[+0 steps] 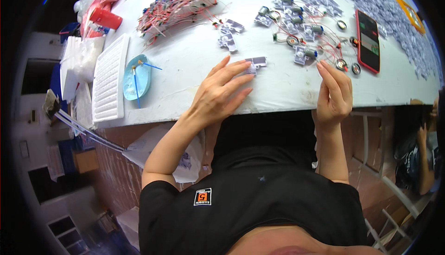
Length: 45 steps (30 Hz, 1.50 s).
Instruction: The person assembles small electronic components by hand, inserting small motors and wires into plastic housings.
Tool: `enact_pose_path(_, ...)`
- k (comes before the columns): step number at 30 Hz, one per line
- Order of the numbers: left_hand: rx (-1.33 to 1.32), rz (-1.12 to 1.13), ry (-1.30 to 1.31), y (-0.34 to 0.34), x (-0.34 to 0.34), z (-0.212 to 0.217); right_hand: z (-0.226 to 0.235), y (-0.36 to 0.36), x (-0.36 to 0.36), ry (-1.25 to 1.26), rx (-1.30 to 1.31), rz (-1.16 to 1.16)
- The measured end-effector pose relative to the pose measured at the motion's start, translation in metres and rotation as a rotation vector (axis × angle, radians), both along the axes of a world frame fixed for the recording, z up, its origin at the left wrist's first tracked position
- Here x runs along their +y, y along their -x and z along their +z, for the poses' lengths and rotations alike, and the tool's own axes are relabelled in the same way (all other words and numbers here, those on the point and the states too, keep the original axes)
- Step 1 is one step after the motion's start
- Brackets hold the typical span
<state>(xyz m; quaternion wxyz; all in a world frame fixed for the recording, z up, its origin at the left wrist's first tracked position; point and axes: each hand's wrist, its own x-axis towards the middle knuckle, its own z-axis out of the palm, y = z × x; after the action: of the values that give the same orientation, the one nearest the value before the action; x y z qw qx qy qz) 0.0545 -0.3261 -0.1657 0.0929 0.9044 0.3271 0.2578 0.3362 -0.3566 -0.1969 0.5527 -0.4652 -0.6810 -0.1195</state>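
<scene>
Left hand (221,92) rests flat, fingers spread, on a small grey plastic part (256,63) near the bench (194,55) edge. Right hand (334,92), grip apparently empty, hovers beside wired motors (303,41); tangled leads could snag.

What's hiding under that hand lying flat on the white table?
A small grey plastic piece pokes out from under the left hand's fingertips. How far it runs beneath them is covered. Under the palm only the white table shows around the edges.
</scene>
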Motion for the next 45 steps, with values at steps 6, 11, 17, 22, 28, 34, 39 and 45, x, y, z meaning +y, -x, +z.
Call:
enact_pose_path(6, -0.138, 0.164, -0.108, 0.029, 0.036, 0.055, -0.007, -0.001, -0.007, 0.018, -0.026, -0.043)
enact_pose_path(11, -0.455, 0.372, 0.024, 0.102, 0.134, 0.11, -0.005, 0.003, -0.009, 0.021, -0.024, -0.057)
enact_pose_path(17, -0.302, 0.501, 0.16, 0.153, 0.252, 0.097, -0.009, -0.001, -0.005, 0.019, -0.011, -0.078)
enact_pose_path(22, 0.061, 0.611, 0.095, 0.15, 0.295, 0.063, -0.011, -0.002, -0.006, 0.052, 0.0, -0.077)
enact_pose_path(28, 0.369, 0.729, 0.223, 0.145, 0.335, 0.053, -0.014, -0.004, -0.008, 0.052, -0.007, -0.088)
enact_pose_path(34, 0.528, 0.9, 0.338, 0.136, 0.358, 0.058, -0.013, -0.001, -0.006, 0.032, 0.037, -0.099)
enact_pose_path(39, 0.544, 1.017, 0.267, 0.118, 0.358, 0.055, -0.015, -0.004, -0.008, 0.056, 0.01, -0.082)
enact_pose_path(45, 0.235, 0.904, 0.293, 0.151, 0.37, 0.08, -0.013, -0.001, -0.007, 0.046, 0.039, -0.091)
